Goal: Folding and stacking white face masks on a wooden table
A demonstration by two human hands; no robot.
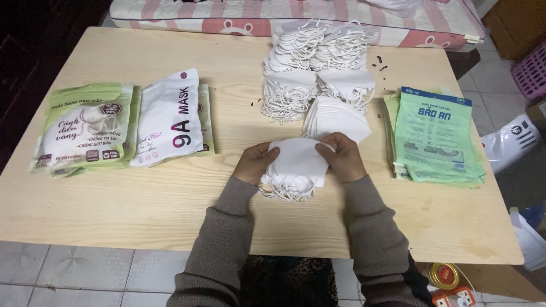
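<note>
My left hand [254,163] and my right hand [343,157] grip the two ends of a small stack of folded white face masks [297,164] just above the wooden table [142,199]. Their ear loops hang down below the stack. Directly behind my hands lies a fanned stack of white masks [335,116]. Farther back sit bigger piles of white masks [315,65] with tangled loops.
Green and white flat packaging bags [119,125] lie at the table's left. A stack of green bags [435,136] lies at the right. A pink striped cushion [284,17] borders the far edge. A pink basket [532,71] and white bags stand on the floor at right.
</note>
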